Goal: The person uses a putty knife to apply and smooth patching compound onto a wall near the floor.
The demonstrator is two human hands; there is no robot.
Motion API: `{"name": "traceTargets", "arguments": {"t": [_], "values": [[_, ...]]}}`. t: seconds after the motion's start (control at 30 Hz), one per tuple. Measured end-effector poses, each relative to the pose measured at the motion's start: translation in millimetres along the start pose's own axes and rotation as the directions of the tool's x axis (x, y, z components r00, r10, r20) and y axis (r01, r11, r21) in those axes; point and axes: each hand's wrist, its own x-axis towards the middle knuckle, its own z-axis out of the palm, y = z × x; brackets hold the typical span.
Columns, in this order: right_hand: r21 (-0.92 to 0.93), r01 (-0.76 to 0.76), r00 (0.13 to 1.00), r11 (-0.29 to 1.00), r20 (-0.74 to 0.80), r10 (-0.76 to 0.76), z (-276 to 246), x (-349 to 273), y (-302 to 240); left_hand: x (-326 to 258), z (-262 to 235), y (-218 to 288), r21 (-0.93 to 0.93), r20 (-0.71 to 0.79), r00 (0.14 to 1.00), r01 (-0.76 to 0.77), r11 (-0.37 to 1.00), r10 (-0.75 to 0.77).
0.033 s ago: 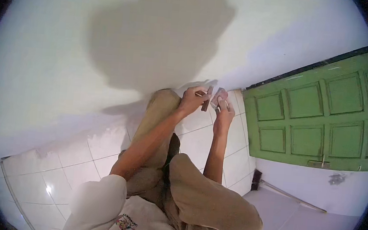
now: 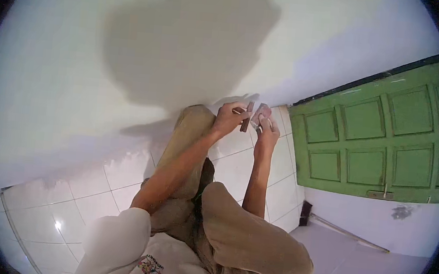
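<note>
My left hand (image 2: 226, 118) is closed on a dark brown T-shaped piece (image 2: 247, 119) that looks wooden. Its long bar stands out past the fingertips, while a short arm runs back into the hand. Just to the right, my right hand (image 2: 268, 132) pinches a small reddish, flat-looking piece (image 2: 263, 111) with a pale greyish edge. What exactly this piece is I cannot make out. A narrow gap separates the two pieces. Both hands are held beyond my knees, close to the pale wall (image 2: 309, 66).
My bent legs in brown trousers (image 2: 258, 234) lie between me and the hands. White floor tiles (image 2: 233, 159) spread below. At right stands a green panelled door (image 2: 367, 150), with a long-handled broom (image 2: 349, 233) lying near it. A large shadow falls across the wall.
</note>
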Motion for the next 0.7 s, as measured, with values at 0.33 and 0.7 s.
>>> {"name": "traceTargets", "arguments": {"t": [0.33, 0.7], "values": [[-0.324, 0.337, 0.941, 0.884, 0.076, -0.33, -7.9, 8.8, 21.4, -4.4, -2.7, -1.3, -0.037, -0.07, 0.993, -0.093, 0.995, 0.09], [-0.483, 0.361, 0.923, 0.798, 0.061, -0.38, 10.2, -3.2, 16.9, -0.4, -1.0, -3.6, -0.052, -0.128, 0.989, -0.078, 0.996, 0.071]]}}
